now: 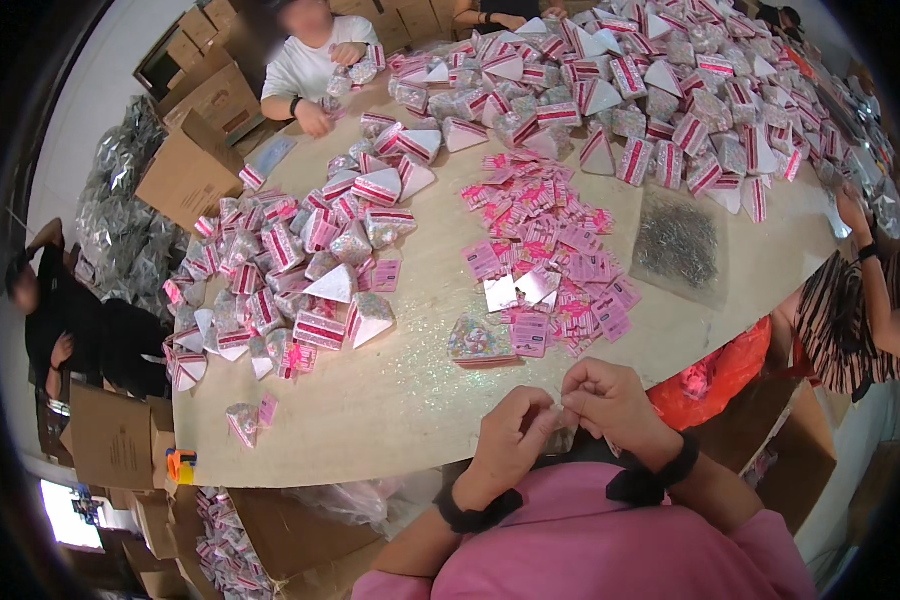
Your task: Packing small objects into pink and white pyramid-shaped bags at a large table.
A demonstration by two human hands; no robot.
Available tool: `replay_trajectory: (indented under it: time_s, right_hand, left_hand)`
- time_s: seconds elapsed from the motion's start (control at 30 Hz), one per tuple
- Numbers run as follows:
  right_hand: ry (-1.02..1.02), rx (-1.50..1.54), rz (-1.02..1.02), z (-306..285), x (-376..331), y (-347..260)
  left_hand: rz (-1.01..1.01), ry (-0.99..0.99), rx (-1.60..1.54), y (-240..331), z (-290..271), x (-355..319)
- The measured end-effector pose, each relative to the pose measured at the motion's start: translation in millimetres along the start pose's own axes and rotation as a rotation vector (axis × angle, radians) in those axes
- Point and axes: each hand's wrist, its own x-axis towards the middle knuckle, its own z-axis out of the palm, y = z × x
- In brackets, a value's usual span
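My left hand (515, 435) and my right hand (618, 408) meet at the table's near edge, in front of my pink top. Both are closed in a pinch, fingertips almost touching. Whatever lies between them is too small to make out. Just beyond sits a wedge-shaped glittery package (482, 342), lying on the table. Behind it spreads a heap of pink printed cards (560, 250), with two shiny silver squares (501, 294) on its near side. To the right of the cards lies a clear plastic bag of small metal pins (680, 243).
Wedge packages with pink bands pile up at the left (280, 265) and far right (660, 90) of the table (370, 420). An orange-yellow tape dispenser (180, 466) stands on the left edge. A red plastic bag (715, 380) and cardboard boxes (120, 440) surround the table. Other people work around it.
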Motion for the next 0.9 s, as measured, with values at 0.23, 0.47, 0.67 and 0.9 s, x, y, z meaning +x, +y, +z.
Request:
replay_trajectory:
  time_s: [0.23, 0.47, 0.67, 0.9]
  right_hand:
    - [-0.227, 0.049, 0.049, -8.0, 2.0, 2.4]
    - [-0.263, 0.115, 0.060, -5.0, 2.5, 9.5]
    - [-0.210, 0.030, 0.128, 4.1, 2.3, 1.1]
    - [-0.276, -0.112, 0.249, 1.5, 1.2, -13.5]
  left_hand:
    - [0.142, -0.179, 0.205, 16.5, -15.7, -2.9]
    - [0.383, -0.134, 0.389, -5.4, -15.6, -11.3]
    - [0.354, -0.038, 0.402, -10.6, -11.1, -9.9]
    - [0.609, -0.167, 0.720, -1.6, -24.7, -7.6]
